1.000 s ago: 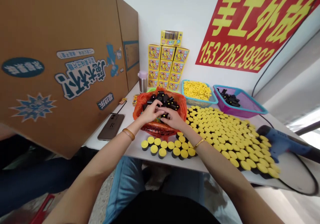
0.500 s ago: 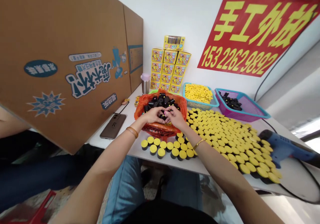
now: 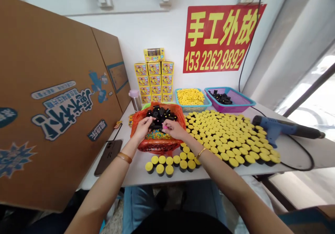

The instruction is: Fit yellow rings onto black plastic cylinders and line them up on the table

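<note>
Over a basket lined with an orange-red plastic bag (image 3: 157, 146), both of my hands work apart from each other. My left hand (image 3: 142, 128) is at the left part of the opening, fingers pinched together; what they hold is too small to tell. My right hand (image 3: 173, 128) is closed at the right, with a small pink bit at its fingertips that I cannot name. Black cylindrical pieces (image 3: 161, 113) are heaped in the back of the bag. Tiny multicoloured beads or candies (image 3: 157, 134) show in front, below my hands.
Many yellow-topped black cups (image 3: 222, 133) cover the table's right side, several more along the front edge. Behind stand a basket of yellow pieces (image 3: 191, 97), a purple basket (image 3: 235, 105), stacked yellow boxes (image 3: 154, 80). A blue heat gun (image 3: 277, 126), phone (image 3: 108, 157) and large carton (image 3: 60, 98) flank them.
My hands have parted from where they met over the bag, uncovering the coloured beads. The camera view has turned to the right.
</note>
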`<act>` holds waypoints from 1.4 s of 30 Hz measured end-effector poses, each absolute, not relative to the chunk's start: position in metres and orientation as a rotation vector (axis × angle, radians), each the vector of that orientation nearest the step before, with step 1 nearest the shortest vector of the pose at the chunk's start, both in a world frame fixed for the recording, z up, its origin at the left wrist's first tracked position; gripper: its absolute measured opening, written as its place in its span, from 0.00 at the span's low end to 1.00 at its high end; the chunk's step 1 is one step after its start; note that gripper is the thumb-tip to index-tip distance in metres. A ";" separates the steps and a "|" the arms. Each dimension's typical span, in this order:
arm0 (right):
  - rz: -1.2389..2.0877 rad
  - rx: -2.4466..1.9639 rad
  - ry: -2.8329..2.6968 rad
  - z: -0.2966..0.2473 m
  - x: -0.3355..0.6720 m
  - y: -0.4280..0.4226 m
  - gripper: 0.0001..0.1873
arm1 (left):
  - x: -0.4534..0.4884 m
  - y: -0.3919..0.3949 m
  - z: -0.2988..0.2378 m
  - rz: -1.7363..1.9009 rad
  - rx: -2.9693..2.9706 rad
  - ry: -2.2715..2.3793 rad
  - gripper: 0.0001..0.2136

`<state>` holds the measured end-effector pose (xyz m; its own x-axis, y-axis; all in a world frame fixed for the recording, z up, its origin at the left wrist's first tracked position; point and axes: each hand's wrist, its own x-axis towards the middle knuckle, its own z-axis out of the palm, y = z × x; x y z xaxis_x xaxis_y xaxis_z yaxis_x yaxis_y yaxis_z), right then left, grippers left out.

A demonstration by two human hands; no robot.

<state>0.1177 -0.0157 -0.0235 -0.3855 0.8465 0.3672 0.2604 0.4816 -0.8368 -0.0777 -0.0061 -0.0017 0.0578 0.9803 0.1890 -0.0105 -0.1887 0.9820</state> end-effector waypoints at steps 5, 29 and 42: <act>0.841 -0.924 -2.224 -0.019 0.107 -0.018 0.08 | -0.084 -0.005 0.001 1.357 0.946 0.922 0.16; 1.265 -0.979 -2.049 -0.024 0.067 0.014 0.08 | -0.106 0.010 -0.021 1.762 1.334 1.267 0.17; 0.427 -0.982 -2.267 0.031 0.088 0.011 0.11 | -0.100 -0.002 -0.016 1.098 1.560 1.032 0.20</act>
